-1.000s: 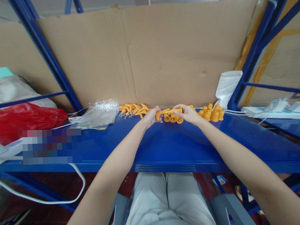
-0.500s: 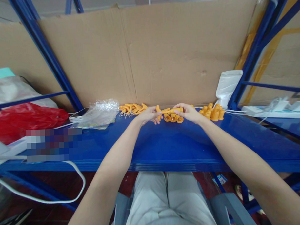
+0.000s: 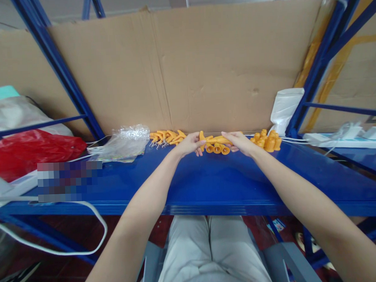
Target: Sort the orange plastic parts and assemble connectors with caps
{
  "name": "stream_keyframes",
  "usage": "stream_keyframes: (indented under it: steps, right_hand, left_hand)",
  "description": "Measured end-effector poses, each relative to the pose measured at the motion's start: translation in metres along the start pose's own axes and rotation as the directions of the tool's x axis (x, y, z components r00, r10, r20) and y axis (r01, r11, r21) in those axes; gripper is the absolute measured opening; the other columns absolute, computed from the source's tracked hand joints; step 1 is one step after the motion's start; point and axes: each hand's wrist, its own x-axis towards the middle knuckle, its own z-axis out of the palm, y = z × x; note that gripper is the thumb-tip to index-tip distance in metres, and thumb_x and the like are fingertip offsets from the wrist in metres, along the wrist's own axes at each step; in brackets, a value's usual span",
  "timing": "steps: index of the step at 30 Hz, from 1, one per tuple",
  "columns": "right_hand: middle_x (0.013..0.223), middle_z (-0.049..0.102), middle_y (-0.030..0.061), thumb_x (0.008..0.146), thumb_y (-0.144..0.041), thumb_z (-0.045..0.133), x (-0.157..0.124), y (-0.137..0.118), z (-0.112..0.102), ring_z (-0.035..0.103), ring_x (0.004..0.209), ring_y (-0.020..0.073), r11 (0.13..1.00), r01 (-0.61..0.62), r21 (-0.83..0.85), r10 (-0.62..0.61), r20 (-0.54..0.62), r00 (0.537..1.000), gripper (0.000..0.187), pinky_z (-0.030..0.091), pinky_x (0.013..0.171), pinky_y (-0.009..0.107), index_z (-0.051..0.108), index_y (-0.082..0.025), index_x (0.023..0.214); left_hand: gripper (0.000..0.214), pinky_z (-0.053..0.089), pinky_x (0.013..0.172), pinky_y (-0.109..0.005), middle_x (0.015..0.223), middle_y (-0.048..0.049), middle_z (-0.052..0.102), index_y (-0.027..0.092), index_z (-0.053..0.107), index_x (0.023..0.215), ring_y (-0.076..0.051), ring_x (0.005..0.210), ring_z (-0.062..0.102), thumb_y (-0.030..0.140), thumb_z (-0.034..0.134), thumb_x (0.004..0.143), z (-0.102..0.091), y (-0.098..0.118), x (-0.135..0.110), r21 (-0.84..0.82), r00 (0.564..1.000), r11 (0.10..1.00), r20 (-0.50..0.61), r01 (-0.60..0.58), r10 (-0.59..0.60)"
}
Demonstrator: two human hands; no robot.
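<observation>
My left hand point(image 3: 189, 145) is closed on the T-shaped handle of an orange corkscrew point(image 3: 202, 136), at the back of the blue shelf. The fingers of my right hand point(image 3: 240, 141) close around an orange sleeve point(image 3: 219, 139) at the corkscrew's other end; the hand hides part of it. Just below are several orange corkscrews whose round bell mouths point(image 3: 217, 148) face me. Left of my left hand lies a pile of orange handles point(image 3: 167, 136) with metal spirals. Beyond my right hand stand loose orange sleeves point(image 3: 269, 141) in a cluster.
A cardboard sheet point(image 3: 204, 66) walls off the back of the blue shelf point(image 3: 214, 181). Clear plastic bags point(image 3: 120, 145) and a red bag point(image 3: 37, 152) lie to the left. At right are a white pouch point(image 3: 287, 108) and a white power strip point(image 3: 342, 141). A white cable point(image 3: 100, 218) loops over the front edge.
My right hand has shifted slightly right and turned, its fingers lying more over the sleeve. My left hand has moved a little right, with the handle still in it.
</observation>
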Motion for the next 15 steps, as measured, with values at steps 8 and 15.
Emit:
stream_keyframes:
  steps: [8,15]
  right_hand:
    - [0.044,0.036,-0.0069,0.088,-0.054,0.063,0.0014,-0.0019,-0.0025,0.017,0.034,0.0036,0.98,-0.184,0.071,0.184,0.01,0.983,0.041,0.011,0.032,0.02,0.048,-0.022,0.068]
    - [0.072,0.064,0.0018,0.085,-0.049,0.072,0.0064,0.0054,-0.0074,0.053,0.05,0.01,0.998,0.012,0.065,-0.009,-0.044,0.999,0.032,0.048,0.046,0.024,0.057,-0.022,0.083]
  left_hand:
    - [0.018,0.042,0.043,-0.015,0.065,0.0022,0.065,0.016,0.051,0.084,-0.006,0.04,0.058,0.007,0.066,0.086,0.0058,-0.0024,0.0032,0.009,0.999,1.0,-0.028,-0.03,0.03]
    - [0.015,0.046,0.045,-0.019,0.064,0.0021,0.065,0.016,0.048,0.085,-0.008,0.04,0.059,0.007,0.058,0.091,0.0002,-0.0097,0.0077,-0.015,0.992,0.999,-0.121,0.034,-0.035]
